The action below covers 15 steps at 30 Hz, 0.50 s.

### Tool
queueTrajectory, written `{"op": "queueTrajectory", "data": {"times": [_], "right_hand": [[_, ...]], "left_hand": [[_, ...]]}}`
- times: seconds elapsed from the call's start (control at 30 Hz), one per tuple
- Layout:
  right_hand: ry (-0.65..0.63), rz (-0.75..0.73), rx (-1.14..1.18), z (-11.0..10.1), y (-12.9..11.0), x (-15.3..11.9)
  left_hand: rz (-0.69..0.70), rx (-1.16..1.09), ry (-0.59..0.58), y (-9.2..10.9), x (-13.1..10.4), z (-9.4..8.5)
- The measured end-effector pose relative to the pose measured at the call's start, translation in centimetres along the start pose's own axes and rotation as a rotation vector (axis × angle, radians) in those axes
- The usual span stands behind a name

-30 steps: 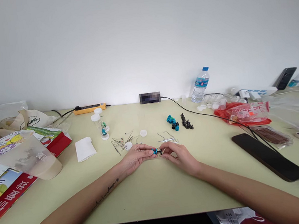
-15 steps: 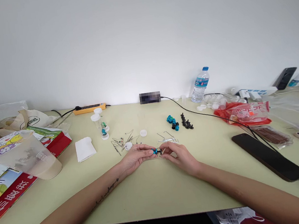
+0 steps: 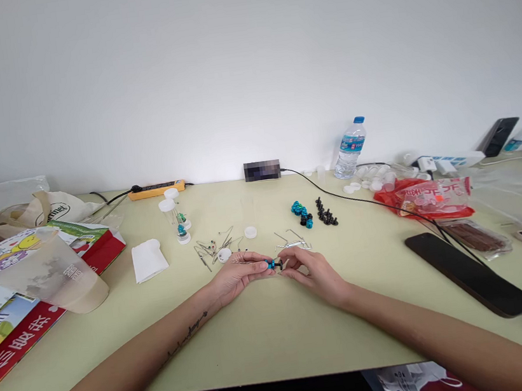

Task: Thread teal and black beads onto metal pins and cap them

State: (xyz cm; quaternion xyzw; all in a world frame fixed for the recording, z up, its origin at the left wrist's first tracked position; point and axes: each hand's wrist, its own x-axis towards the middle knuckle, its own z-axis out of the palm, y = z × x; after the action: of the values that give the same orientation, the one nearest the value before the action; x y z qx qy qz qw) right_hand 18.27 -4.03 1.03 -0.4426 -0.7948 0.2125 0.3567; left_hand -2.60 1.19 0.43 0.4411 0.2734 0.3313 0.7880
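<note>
Between my two hands is a small blue and black part (image 3: pixel 273 264), its kind too small to tell. My left hand (image 3: pixel 240 275) is closed on its blue end, thumb on top. The fingers of my right hand (image 3: pixel 308 274) pinch at its black end. Just beyond my left hand lie several thin metal pieces with small beads (image 3: pixel 213 248) and a white round cap (image 3: pixel 224 255). Bent metal rods (image 3: pixel 293 241) lie past my right hand. Farther back are a cluster of blue parts (image 3: pixel 302 212) and a cluster of black parts (image 3: pixel 325 212).
Two clear tubes with white caps (image 3: pixel 174 216) stand at the left, behind a folded white tissue (image 3: pixel 149 260). A plastic cup (image 3: pixel 54 274) leans far left. On the right are a water bottle (image 3: pixel 350 148), a red bag (image 3: pixel 427 198) and a black phone-like slab (image 3: pixel 468 274) with a cable.
</note>
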Motion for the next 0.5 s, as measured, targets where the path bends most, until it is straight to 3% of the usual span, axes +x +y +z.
{"op": "queueTrajectory", "data": {"times": [0.5], "right_hand": [[0.008, -0.008, -0.001, 0.03, -0.03, 0.01]], "left_hand": [[-0.001, 0.000, 0.027, 0.01, -0.02, 0.15]]}}
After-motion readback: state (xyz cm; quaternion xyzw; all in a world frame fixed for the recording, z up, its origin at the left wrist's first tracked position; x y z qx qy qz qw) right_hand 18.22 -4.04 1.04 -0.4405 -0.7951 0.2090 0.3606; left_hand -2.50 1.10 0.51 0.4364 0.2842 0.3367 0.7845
